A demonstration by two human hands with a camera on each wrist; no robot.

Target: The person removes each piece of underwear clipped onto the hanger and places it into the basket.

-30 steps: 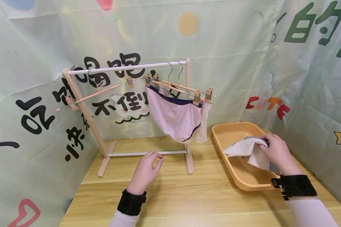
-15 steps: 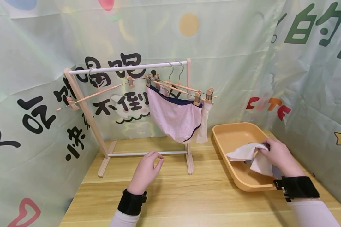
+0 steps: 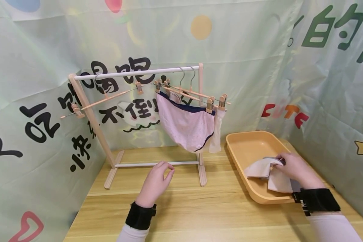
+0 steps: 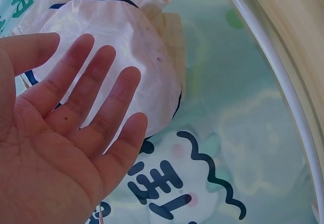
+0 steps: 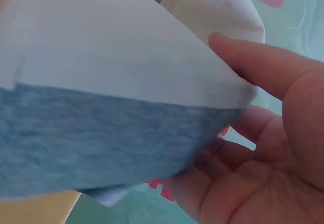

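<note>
Over the orange tray [image 3: 240,168] on the right, my right hand [image 3: 296,168] pinches a white and grey piece of fabric [image 3: 279,179]. In the right wrist view, thumb and fingers grip a corner of this fabric [image 5: 116,138], where a white layer meets a mottled grey-blue one. Its lower folds hang inside the tray. My left hand [image 3: 155,181] hovers above the table before the rack, its fingers relaxed and holding nothing. Pink underpants [image 3: 187,124] with navy trim hang from a clip hanger [image 3: 181,90] at the rack's right, partly covering a white garment [image 3: 216,134] behind.
The small wooden drying rack [image 3: 139,71] stands at the back of the wooden table [image 3: 193,215]. A clip hanger [image 3: 106,99] with nothing in its clips hangs at the rack's left end. A printed fabric backdrop [image 3: 248,67] encloses the table at the back and sides.
My right hand has lowered slightly with the fabric, whose left end has drawn rightward and down into the tray. The left hand and the hanging garments have not moved.
</note>
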